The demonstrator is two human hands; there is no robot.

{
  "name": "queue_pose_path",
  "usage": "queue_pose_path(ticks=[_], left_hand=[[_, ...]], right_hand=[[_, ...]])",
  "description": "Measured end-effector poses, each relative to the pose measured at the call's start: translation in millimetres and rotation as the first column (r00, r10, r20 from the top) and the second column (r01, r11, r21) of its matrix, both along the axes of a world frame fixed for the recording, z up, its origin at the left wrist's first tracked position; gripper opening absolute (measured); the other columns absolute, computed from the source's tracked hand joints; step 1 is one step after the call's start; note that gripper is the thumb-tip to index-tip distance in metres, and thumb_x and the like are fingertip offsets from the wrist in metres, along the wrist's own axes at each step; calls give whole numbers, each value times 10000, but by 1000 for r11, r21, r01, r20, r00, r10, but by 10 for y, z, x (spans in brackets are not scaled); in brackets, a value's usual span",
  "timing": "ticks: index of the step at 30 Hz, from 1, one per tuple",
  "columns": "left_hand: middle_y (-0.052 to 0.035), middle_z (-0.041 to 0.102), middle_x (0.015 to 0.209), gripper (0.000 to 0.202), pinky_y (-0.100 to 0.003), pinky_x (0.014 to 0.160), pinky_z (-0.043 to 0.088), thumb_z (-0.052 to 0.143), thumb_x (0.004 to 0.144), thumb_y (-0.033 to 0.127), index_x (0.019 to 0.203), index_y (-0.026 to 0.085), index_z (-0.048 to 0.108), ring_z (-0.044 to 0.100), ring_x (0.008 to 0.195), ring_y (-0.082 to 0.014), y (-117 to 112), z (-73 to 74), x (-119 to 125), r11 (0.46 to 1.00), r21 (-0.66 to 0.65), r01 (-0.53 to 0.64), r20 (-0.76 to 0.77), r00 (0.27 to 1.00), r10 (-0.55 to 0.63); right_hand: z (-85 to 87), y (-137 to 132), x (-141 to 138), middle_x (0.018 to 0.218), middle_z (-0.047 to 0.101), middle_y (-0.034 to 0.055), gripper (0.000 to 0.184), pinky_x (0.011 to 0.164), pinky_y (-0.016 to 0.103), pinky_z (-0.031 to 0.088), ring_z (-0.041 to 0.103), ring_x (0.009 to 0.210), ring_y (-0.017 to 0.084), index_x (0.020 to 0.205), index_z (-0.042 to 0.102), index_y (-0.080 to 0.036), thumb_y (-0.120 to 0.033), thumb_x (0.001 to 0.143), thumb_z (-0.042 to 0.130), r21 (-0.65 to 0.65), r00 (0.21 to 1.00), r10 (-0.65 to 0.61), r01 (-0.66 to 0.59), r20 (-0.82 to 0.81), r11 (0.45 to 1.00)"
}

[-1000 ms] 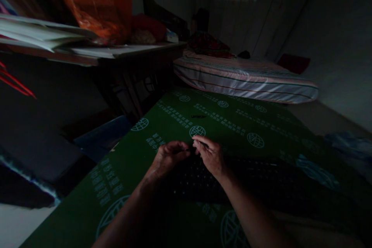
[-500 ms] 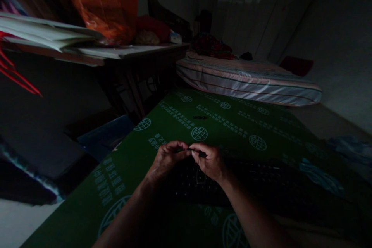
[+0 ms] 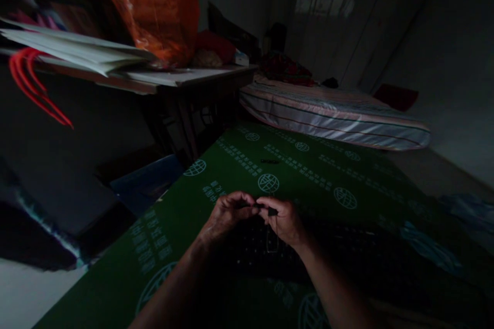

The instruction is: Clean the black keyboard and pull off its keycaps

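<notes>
left hand point(image 3: 227, 213) and right hand point(image 3: 284, 218) are meeting over the green worktop point(image 3: 181, 231), thumbs and fingertips almost together, and both are gripping a small dark piece point(image 3: 258, 205) in narrow pinches. taking twelve as straight away from the person, the small dark piece is sitting at about three o'clock from the left hand and nine o'clock from the right hand, so neither is clearly nearer; its long axis is seemingly running from nine to three, though in this gloom its exact shape is hard to tell. a thin loop point(image 3: 272, 252) is hanging at six o'clock from the right hand's fingertips, above a dark keyboard point(image 3: 283, 264). a short dark bar point(image 3: 269, 161) is resting on the worktop at twelve o'clock, well apart from both hands, and a light-blue bundle point(image 3: 430, 247) is lying near three.
</notes>
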State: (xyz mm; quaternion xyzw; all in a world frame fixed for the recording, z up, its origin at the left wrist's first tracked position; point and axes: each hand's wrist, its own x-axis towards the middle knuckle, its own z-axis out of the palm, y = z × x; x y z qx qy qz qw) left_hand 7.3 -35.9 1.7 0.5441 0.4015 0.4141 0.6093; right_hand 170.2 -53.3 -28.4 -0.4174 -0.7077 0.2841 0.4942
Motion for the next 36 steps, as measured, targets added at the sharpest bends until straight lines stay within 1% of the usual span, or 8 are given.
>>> queue_pose_path(ticks=[4, 8, 14, 18, 20, 24, 29, 36], left_hand=[[10, 663, 651, 166, -226, 586, 436, 739, 596, 246, 702, 154, 650, 572, 580, -114, -8, 6, -8, 1000, 4, 13, -26, 1000, -13], [-2, 681, 689, 201, -238, 594, 455, 753, 585, 263, 723, 155, 655, 593, 598, -127, -11, 4, -4, 999, -33, -5, 40, 999, 6], [-16, 698, 737, 170, -247, 686, 463, 728, 627, 290, 704, 156, 657, 623, 704, -149, 66, -58, -59, 961, 3, -276, 101, 956, 275], [-26, 688, 701, 191, -249, 653, 461, 724, 604, 302, 677, 140, 654, 613, 659, -147, 132, -122, -93, 921, -21, -389, 101, 916, 389], [-24, 674, 669, 222, -241, 585, 449, 726, 591, 317, 687, 133, 647, 593, 599, -138, 149, -152, -91, 915, -61, -398, 69, 913, 401], [12, 617, 576, 254, -210, 477, 387, 719, 594, 357, 689, 138, 632, 519, 497, -106, 166, -220, -66, 927, -74, -367, -46, 930, 364], [27, 553, 514, 273, -195, 421, 321, 683, 609, 398, 668, 136, 630, 442, 450, -88, 179, -282, -43, 939, -24, -344, -153, 929, 337], [27, 527, 493, 287, -196, 403, 297, 658, 619, 428, 657, 144, 639, 401, 441, -90, 175, -257, -44, 943, 3, -334, -238, 915, 325]], right_hand=[[5, -4, -4, 654, 659, 12, 206, 463, 186, 452, 582, 505, 110, 921, 680, -189, -253, 775, 550, -32, 1000, 1, -1, 12, 1000], [88, -21, 28, 686, 663, 16, 195, 477, 180, 445, 593, 552, 114, 911, 680, -195, -233, 790, 532, -56, 999, 19, -16, 51, 998], [427, -32, 276, 653, 640, 16, 161, 460, 187, 420, 572, 538, 118, 884, 683, -187, -252, 763, 600, -56, 984, -91, 101, 156, 993], [519, 215, 535, 559, 579, -9, 177, 406, 189, 374, 478, 423, 83, 857, 681, -162, -271, 737, 609, -130, 979, -84, 109, 186, 985], [449, 442, 658, 522, 549, -22, 200, 390, 191, 365, 445, 390, 73, 855, 675, -140, -274, 723, 609, -201, 983, -87, 120, 164, 972], [167, 914, 848, 472, 508, -42, 239, 348, 179, 337, 416, 344, 63, 893, 660, -104, -251, 713, 603, -334, 960, -191, 253, 206, 908], [-131, 1293, 947, 438, 471, -62, 192, 317, 141, 286, 377, 305, 36, 878, 664, -101, -183, 709, 625, -371, 934, -238, 328, 267, 869], [-319, 1693, 953, 434, 472, -65, 190, 341, 146, 296, 370, 308, 34, 897, 687, -143, -178, 714, 646, -370, 904, -240, 371, 354, 852]])
